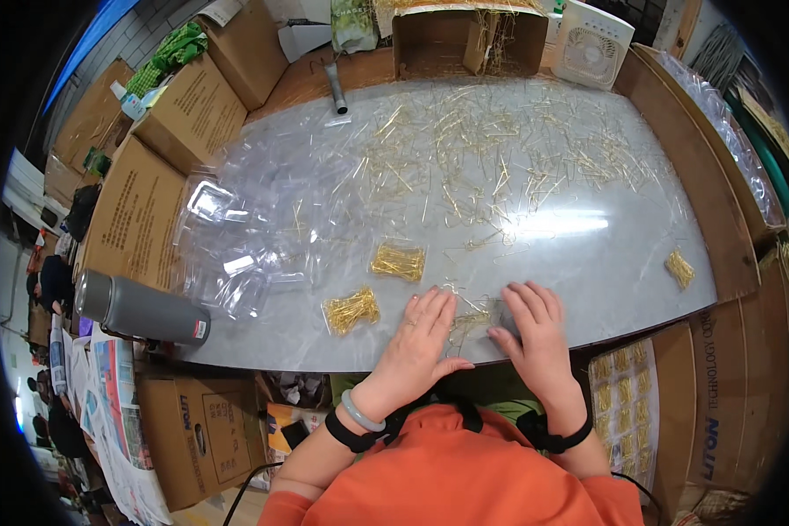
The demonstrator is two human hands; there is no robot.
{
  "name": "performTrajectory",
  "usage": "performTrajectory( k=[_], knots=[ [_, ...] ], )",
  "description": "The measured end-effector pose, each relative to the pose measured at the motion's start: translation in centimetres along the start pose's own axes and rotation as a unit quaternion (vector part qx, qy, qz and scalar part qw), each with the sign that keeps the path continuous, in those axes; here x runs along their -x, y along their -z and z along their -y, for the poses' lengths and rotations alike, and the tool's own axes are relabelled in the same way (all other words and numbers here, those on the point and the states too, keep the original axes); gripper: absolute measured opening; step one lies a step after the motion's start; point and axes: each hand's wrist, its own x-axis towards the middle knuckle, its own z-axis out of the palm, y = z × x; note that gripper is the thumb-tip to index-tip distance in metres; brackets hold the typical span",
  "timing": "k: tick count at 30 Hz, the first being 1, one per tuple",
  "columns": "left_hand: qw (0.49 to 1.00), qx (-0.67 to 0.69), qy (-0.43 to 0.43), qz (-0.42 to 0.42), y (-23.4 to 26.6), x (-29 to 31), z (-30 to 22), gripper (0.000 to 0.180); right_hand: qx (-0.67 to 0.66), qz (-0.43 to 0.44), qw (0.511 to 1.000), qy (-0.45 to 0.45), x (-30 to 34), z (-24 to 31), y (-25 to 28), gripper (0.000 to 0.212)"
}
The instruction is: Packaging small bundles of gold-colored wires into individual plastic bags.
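Note:
Both palms rest low on the grey tabletop near its front edge. My left hand (422, 331) lies with its fingers stretched forward and its thumb out to the side. Opposite it, my right hand (535, 324) is open too, fingers extended and thumb pointing inward. Between the two hands lie a few loose gold wire hooks (470, 321), close to the fingertips; neither hand grips them. Two bundled piles of gold wire hooks sit left of my left hand, a nearer pile (351, 310) and a farther pile (398, 261), seemingly on clear plastic.
Clear plastic trays (254, 219) crowd the table's left. Many loose wire hooks (500, 140) cover the far half. A small hook bundle (679, 269) lies at the right edge. A grey bottle (145, 307), cardboard boxes (136, 210) and a white fan (593, 46) line the borders.

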Motion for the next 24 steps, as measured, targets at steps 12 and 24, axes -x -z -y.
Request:
performTrajectory(
  k=[12, 24],
  knots=[
    [0.990, 0.135, -0.041, -0.002, -0.7, -1.0, 0.9, 0.063, -0.097, 0.065, 0.993, 0.029, -0.3, -0.1, 0.1, 0.061],
    [0.997, -0.015, -0.008, -0.075, -2.2, 0.6, -0.6, 0.072, -0.075, 0.011, 0.997, -0.034, 0.6, 2.0, -1.0, 0.049]
  ],
)
